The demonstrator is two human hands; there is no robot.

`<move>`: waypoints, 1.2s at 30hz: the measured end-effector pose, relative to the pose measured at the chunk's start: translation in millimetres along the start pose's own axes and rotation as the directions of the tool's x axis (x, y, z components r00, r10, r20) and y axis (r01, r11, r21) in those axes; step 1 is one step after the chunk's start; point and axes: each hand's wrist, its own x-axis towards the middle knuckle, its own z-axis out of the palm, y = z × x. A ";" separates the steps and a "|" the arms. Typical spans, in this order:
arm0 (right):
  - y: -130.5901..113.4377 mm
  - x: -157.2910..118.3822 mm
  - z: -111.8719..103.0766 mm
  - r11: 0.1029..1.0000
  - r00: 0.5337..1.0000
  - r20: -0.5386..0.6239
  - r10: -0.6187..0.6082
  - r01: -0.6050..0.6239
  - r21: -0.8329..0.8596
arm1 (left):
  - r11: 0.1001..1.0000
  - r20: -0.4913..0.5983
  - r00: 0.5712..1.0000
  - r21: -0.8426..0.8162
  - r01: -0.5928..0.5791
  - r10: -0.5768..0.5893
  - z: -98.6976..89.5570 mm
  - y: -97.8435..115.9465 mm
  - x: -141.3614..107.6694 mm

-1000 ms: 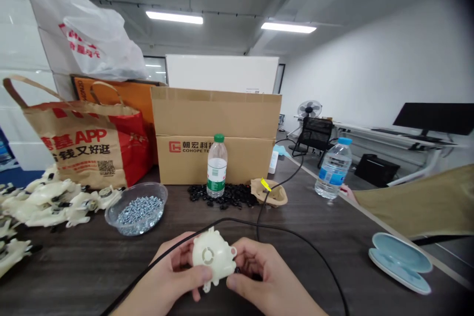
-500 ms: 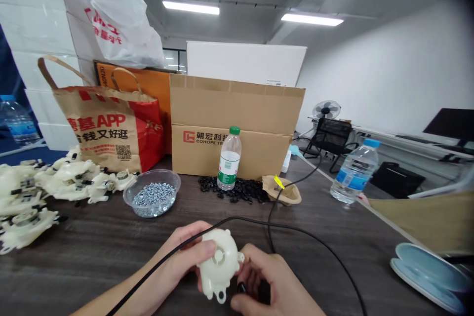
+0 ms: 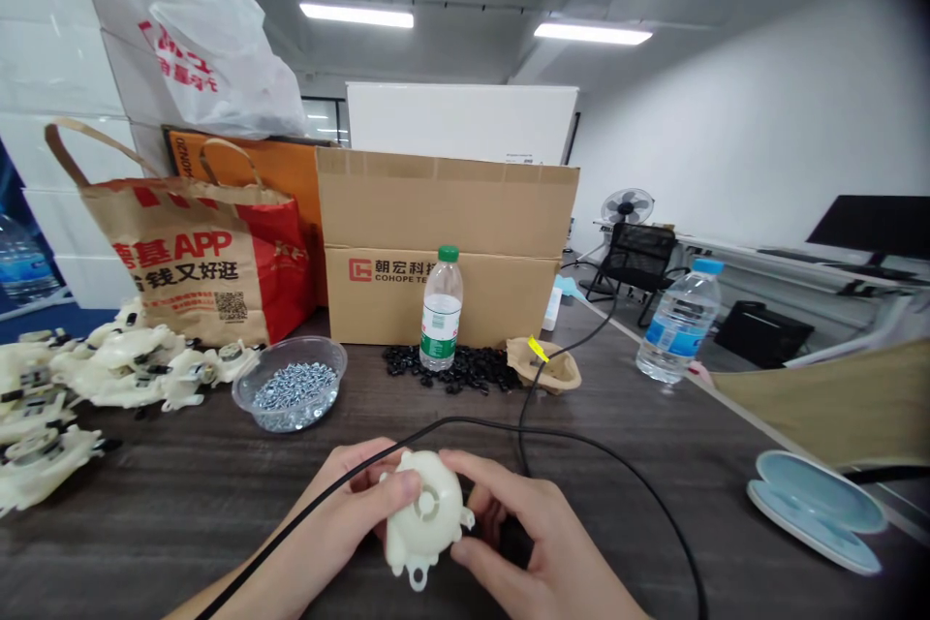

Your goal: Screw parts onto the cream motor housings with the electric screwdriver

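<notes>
Low over the table's near side, a round cream plastic housing (image 3: 428,515) faces up, with a slotted hub at its centre and a small ring-shaped tab at its bottom. My left hand (image 3: 356,509) grips it from the left, thumb across its face and fingers behind. My right hand (image 3: 530,533) closes on its other side, index fingertip at the upper rim and thumb by the lower right edge, near a small side spout. Something dark shows inside the right hand's curl, too hidden to name. A black cable (image 3: 465,420) passes over my left wrist and behind the housing.
Similar cream assemblies (image 3: 123,358) pile up at left, beside a clear bowl (image 3: 247,392) of screws. Small black parts (image 3: 472,369) lie around a green-capped bottle (image 3: 441,315), near a pulp tray (image 3: 571,378). A blue-capped bottle (image 3: 675,329) and an open pale-blue case (image 3: 814,518) stand right.
My right index finger has moved up onto the housing's rim. The small black piece seen between my right fingers no longer shows. The view has shifted slightly right.
</notes>
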 end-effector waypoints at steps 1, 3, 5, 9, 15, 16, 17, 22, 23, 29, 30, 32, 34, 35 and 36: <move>0.2 0.0 -0.6 1.000 1.000 0.003 0.002 -0.002 -0.007 | 1.000 0.033 0.999 -0.018 -0.012 0.013 0.3 1.1 -0.4; 1.3 0.0 -1.6 1.000 1.000 -0.007 0.014 -0.014 -0.025 | 0.993 0.183 0.982 -0.116 -0.021 0.043 0.5 4.6 -1.6; 3.5 -0.2 -2.2 0.999 0.999 -0.027 0.017 -0.018 -0.045 | 0.971 0.323 0.943 -0.238 0.004 0.075 -0.5 7.2 -2.8; 7.3 -0.5 -2.3 0.998 0.999 -0.050 0.016 -0.019 -0.063 | 0.949 0.324 0.943 -0.315 0.029 0.078 -4.4 3.1 -2.4; 0.0 1.9 -3.2 1.000 0.999 -0.050 -0.015 0.015 -0.006 | 0.949 0.405 0.905 -0.314 0.007 0.128 -0.5 7.2 -2.5; -2.5 2.2 -3.5 0.999 0.998 -0.052 -0.033 0.033 -0.005 | 0.947 0.453 0.881 -0.320 0.019 0.135 0.8 9.6 -3.3; -5.0 2.5 -3.6 0.998 0.997 -0.051 -0.056 0.055 -0.010 | 0.947 0.492 0.861 -0.319 0.040 0.129 1.9 11.1 -4.0; -10.6 2.1 -0.9 0.993 0.993 -0.039 -0.115 0.114 -0.030 | 0.933 0.560 0.823 -0.340 0.119 0.099 3.4 2.9 -3.3; -10.4 2.1 -0.2 0.994 0.993 -0.050 -0.106 0.104 -0.033 | 0.926 0.569 0.814 -0.359 0.120 0.115 2.9 -0.1 -2.5; -11.8 2.8 -1.8 0.991 0.992 -0.098 -0.081 0.070 -0.113 | 0.873 0.412 0.907 -0.468 0.136 0.080 -2.4 -3.6 -2.8; -12.5 2.7 -2.5 0.989 0.991 -0.100 -0.087 0.074 -0.126 | 0.878 0.380 0.923 -0.461 0.129 0.064 -3.2 -1.7 -3.6; -13.3 2.1 -3.1 0.986 0.990 -0.105 -0.098 0.082 -0.147 | 0.902 0.359 0.931 -0.420 0.098 0.067 -4.2 3.0 -4.8; -12.4 1.4 -2.7 0.984 0.988 -0.106 -0.114 0.097 -0.151 | 0.918 0.378 0.922 -0.388 0.074 0.085 -4.6 6.8 -5.7; -11.6 1.0 -2.2 0.983 0.987 -0.106 -0.121 0.104 -0.151 | 0.920 0.388 0.917 -0.385 0.072 0.091 -4.6 7.9 -6.0; -10.7 0.7 -1.6 0.983 0.986 -0.107 -0.126 0.110 -0.148 | 0.920 0.392 0.915 -0.385 0.074 0.091 -4.6 8.5 -6.3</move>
